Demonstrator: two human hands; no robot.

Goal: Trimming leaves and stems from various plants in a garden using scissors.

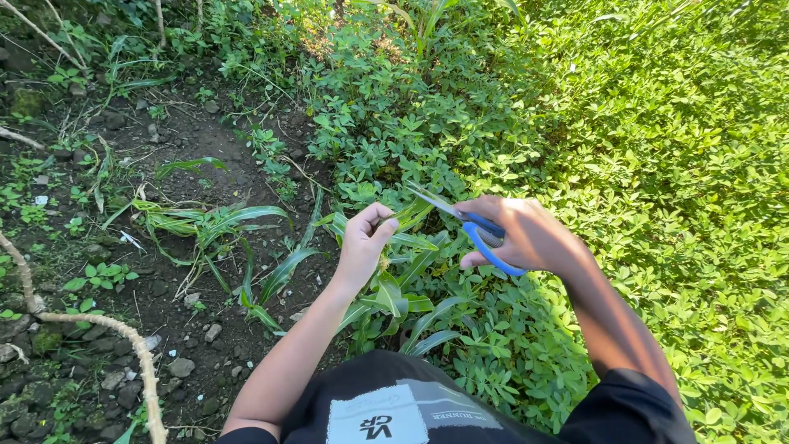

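Head view: our left hand pinches a long green leaf blade of the grass-like plant, fingers closed narrow on it and pulling it taut. Our right hand grips the blue-handled scissors, blades part open at the leaf, just right of the pinch. We judge the cutting step in hand. The next move calls for closing the blades clear of the left fingertips. Bare soil lies left.

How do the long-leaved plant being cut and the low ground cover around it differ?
The long-leaved plant has narrow, strap-like arching leaves; the ground cover has small rounded leaflets. The plant is one clump, pinched by the left hand; the cover forms a dense, untouched mat. Both are green.
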